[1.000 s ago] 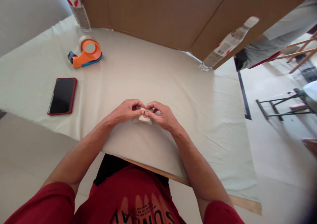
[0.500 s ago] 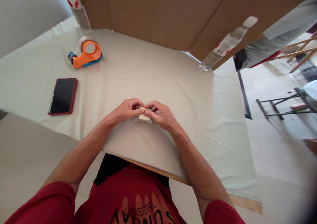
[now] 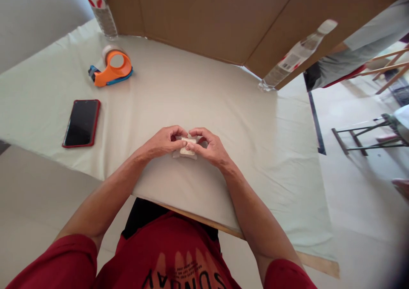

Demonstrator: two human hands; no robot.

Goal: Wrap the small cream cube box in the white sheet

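Note:
A small cream-coloured block (image 3: 188, 152) lies near the table's front edge, with a whitish piece under it whose kind I cannot make out. My left hand (image 3: 163, 141) grips its left side, the thumb on top and the fingers curled behind. From the right, my right hand (image 3: 211, 147) pinches the same block, its thumb tip beside the left thumb and its index finger arched at the far side. The fingers and thumbs hide part of the block.
On the cloth-covered table (image 3: 179, 89) lie a phone (image 3: 82, 123) with a red case and an orange tape dispenser (image 3: 114, 70). Cardboard panels (image 3: 204, 16) stand behind, with a left water bottle (image 3: 104, 14) and a right bottle (image 3: 297, 57). Another person's sleeve (image 3: 377, 27) shows right.
My fingers have spread slightly apart at the far side, and more of the block's top shows. The right index finger has lifted a little. The view has shifted slightly.

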